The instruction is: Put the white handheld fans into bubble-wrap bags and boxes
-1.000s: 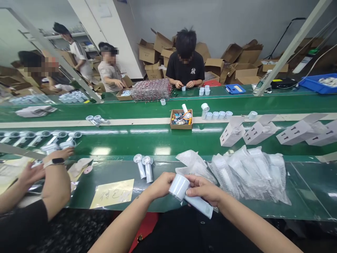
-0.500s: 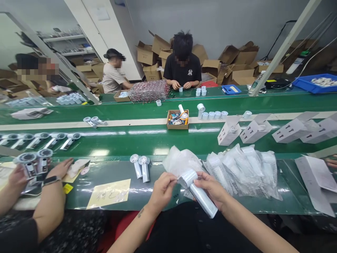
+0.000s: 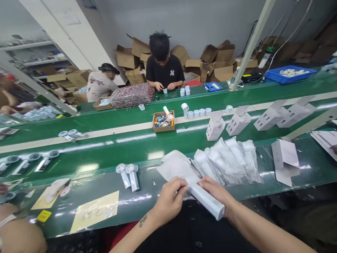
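Our right hand (image 3: 216,192) is wrapped around a pale blue, smooth plastic handle (image 3: 207,203), while the fingertips of our left hand (image 3: 170,199) press together at its upper end; we cannot tell what they pinch there. The handle slants down toward our body, its lower end reaching past the front edge of the dark green workbench (image 3: 104,181). If our right hand loosens, we judge that the piece could slide out and drop over that edge, because little but that grip seems to support it.

A translucent white film bag (image 3: 176,166) lies spread at the upper end, partly hidden by our fingers. Its thin film could crease, snag or tear if we push at an angle or pull unevenly. Just beyond the right hand is a heap of clear bubble-wrapped pale pieces (image 3: 228,161); a wide sweep of our wrist or knuckles could shift it.
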Motion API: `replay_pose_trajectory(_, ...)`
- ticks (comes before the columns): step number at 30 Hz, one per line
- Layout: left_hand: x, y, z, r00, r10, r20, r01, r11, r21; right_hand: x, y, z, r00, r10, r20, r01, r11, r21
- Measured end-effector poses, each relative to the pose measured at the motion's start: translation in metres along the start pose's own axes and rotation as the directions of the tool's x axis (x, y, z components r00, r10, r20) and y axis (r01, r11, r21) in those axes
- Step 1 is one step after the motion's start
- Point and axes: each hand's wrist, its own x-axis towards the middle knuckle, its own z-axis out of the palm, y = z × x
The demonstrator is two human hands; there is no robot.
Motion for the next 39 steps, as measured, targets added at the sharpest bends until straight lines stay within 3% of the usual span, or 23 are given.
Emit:
replay_pose_trajectory(1, 0.004, 0.007, 0.000, 0.992, -0.093, 0.082, 0.099, 0.992, -0.076, -0.011, -0.005, -0.010, 0.998, -0.055, -0.011, 0.052, 0.983, -0.177)
replay_pose_trajectory(3, 0.012, 0.019, 0.002, 0.931, -0.249, 0.267, 0.306, 0.931, -0.197, -0.036, -0.019, -0.031, 0.984, -0.176, 0.000, 0.151, 0.844, -0.515)
replay_pose_trajectory(6, 0.025, 0.030, 0.016, 0.804, -0.278, 0.526, 0.458, 0.854, -0.248, -0.067, -0.038, -0.056, 0.955, -0.289, 0.074, 0.249, 0.636, -0.730)
replay_pose_trajectory(8, 0.037, 0.037, 0.026, 0.775, -0.212, 0.595, 0.384, 0.906, -0.177, -0.077, -0.046, -0.066, 0.959, -0.274, 0.075, 0.231, 0.600, -0.766)
replay_pose_trajectory(11, 0.061, 0.053, 0.034, 0.814, -0.145, 0.563, 0.240, 0.966, -0.098, -0.081, -0.051, -0.075, 0.969, -0.246, 0.016, 0.183, 0.673, -0.717)
replay_pose_trajectory(14, 0.091, 0.077, 0.034, 0.857, -0.151, 0.493, 0.278, 0.941, -0.196, -0.084, -0.060, -0.083, 0.960, -0.281, 0.008, 0.227, 0.761, -0.608)
replay_pose_trajectory(18, 0.126, 0.101, 0.026, 0.845, -0.140, 0.516, 0.329, 0.897, -0.296, -0.097, -0.082, -0.096, 0.939, -0.339, -0.054, 0.278, 0.843, -0.460)
replay_pose_trajectory(20, 0.140, 0.105, 0.021, 0.872, -0.092, 0.481, 0.279, 0.901, -0.334, -0.102, -0.094, -0.101, 0.917, -0.391, -0.078, 0.324, 0.846, -0.424)
replay_pose_trajectory(22, 0.152, 0.105, 0.019, 0.902, 0.033, 0.431, 0.147, 0.915, -0.377, -0.104, -0.103, -0.100, 0.917, -0.395, -0.051, 0.355, 0.870, -0.342)
replay_pose_trajectory(23, 0.156, 0.104, 0.021, 0.893, 0.123, 0.434, 0.060, 0.921, -0.385, -0.102, -0.105, -0.098, 0.918, -0.396, -0.024, 0.374, 0.885, -0.279)
replay_pose_trajectory(25, 0.162, 0.101, 0.033, 0.817, 0.302, 0.491, -0.123, 0.923, -0.364, -0.095, -0.109, -0.092, 0.903, -0.424, 0.074, 0.430, 0.888, -0.165)
replay_pose_trajectory(27, 0.164, 0.097, 0.052, 0.744, 0.376, 0.552, -0.246, 0.923, -0.296, -0.082, -0.109, -0.094, 0.864, -0.460, 0.205, 0.490, 0.862, -0.132)
replay_pose_trajectory(28, 0.165, 0.094, 0.062, 0.738, 0.376, 0.560, -0.276, 0.926, -0.258, -0.074, -0.107, -0.101, 0.848, -0.478, 0.231, 0.513, 0.849, -0.127)
replay_pose_trajectory(29, 0.165, 0.091, 0.072, 0.752, 0.368, 0.547, -0.290, 0.930, -0.226, -0.066, -0.106, -0.114, 0.841, -0.509, 0.182, 0.532, 0.841, -0.104)
replay_pose_trajectory(30, 0.165, 0.088, 0.079, 0.777, 0.356, 0.519, -0.293, 0.934, -0.202, -0.056, -0.103, -0.132, 0.833, -0.552, 0.036, 0.553, 0.832, -0.043)
replay_pose_trajectory(31, 0.167, 0.084, 0.084, 0.809, 0.341, 0.479, -0.287, 0.940, -0.183, -0.046, -0.100, -0.155, 0.805, -0.565, -0.181, 0.580, 0.813, 0.043)
replay_pose_trajectory(32, 0.168, 0.081, 0.087, 0.843, 0.319, 0.433, -0.272, 0.947, -0.168, -0.035, -0.097, -0.182, 0.723, -0.500, -0.477, 0.633, 0.756, 0.166)
replay_pose_trajectory(33, 0.170, 0.078, 0.087, 0.880, 0.285, 0.379, -0.242, 0.958, -0.156, -0.023, -0.095, -0.210, 0.593, -0.342, -0.729, 0.715, 0.640, 0.281)
replay_pose_trajectory(34, 0.173, 0.075, 0.085, 0.918, 0.233, 0.323, -0.194, 0.970, -0.149, -0.011, -0.092, -0.238, 0.542, -0.260, -0.799, 0.741, 0.597, 0.308)
replay_pose_trajectory(36, 0.177, 0.073, 0.079, 0.971, 0.081, 0.226, -0.046, 0.987, -0.157, 0.013, -0.090, -0.284, 0.506, -0.161, -0.847, 0.754, 0.559, 0.345)
replay_pose_trajectory(39, 0.182, 0.073, 0.073, 0.975, -0.144, 0.168, 0.189, 0.937, -0.293, 0.042, -0.090, -0.319, 0.537, -0.136, -0.832, 0.732, 0.565, 0.380)
